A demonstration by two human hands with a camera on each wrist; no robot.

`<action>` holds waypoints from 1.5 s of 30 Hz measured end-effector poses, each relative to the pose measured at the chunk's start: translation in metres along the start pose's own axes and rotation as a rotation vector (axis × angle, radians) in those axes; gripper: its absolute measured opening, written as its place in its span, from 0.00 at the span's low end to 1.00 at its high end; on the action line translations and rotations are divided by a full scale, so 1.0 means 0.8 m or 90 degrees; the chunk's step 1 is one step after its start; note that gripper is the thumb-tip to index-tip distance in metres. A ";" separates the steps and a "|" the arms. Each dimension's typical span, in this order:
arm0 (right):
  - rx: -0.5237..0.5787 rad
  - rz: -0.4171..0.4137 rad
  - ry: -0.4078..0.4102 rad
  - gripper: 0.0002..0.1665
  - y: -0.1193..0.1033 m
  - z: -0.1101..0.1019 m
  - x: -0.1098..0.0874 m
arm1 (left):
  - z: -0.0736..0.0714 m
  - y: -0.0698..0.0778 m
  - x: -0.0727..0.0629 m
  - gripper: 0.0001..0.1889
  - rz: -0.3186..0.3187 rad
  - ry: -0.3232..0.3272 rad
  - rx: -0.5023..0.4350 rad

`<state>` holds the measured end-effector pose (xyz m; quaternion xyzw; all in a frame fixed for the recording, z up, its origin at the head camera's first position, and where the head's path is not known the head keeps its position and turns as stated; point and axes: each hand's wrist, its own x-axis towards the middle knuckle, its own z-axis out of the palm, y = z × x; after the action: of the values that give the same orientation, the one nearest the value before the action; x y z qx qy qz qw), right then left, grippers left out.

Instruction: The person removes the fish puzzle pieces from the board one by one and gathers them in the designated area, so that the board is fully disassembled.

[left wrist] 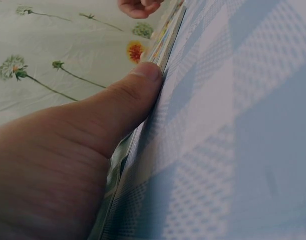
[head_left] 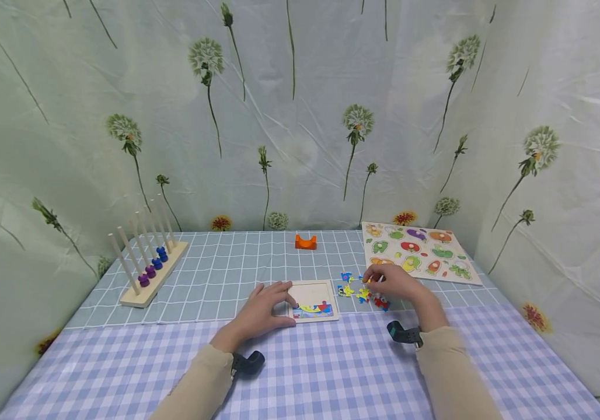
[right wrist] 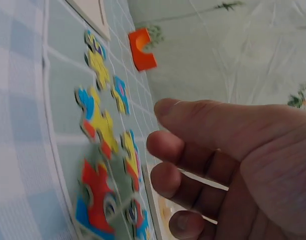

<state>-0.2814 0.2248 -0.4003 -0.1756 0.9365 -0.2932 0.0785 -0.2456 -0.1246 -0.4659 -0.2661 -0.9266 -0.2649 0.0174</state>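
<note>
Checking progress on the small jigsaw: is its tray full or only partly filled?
Partly filled. The jigsaw tray shows pieces only along its bottom; loose pieces lie beside it on the cloth.

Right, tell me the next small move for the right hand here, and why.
Probably lower the right hand onto one of the loose puzzle pieces and pinch it. Its fingers hover curled above them, holding nothing, while the left hand rests against the puzzle tray, which is only partly filled.
</note>
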 end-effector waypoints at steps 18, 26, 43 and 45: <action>-0.018 -0.108 -0.017 0.10 -0.076 0.061 0.023 | -0.001 0.001 0.001 0.15 -0.012 -0.007 0.004; -0.018 -0.156 -0.043 0.15 -0.105 0.093 0.023 | 0.000 0.002 0.000 0.14 0.007 0.010 -0.002; -0.039 -0.128 -0.039 0.16 -0.110 0.126 0.026 | 0.000 0.002 0.001 0.18 0.009 0.017 0.005; -0.050 -0.129 -0.029 0.16 -0.110 0.128 0.028 | 0.000 0.002 0.001 0.19 0.001 0.017 0.004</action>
<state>-0.2517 0.0957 -0.4345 -0.2792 0.9226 -0.2589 0.0624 -0.2452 -0.1228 -0.4650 -0.2632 -0.9269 -0.2659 0.0307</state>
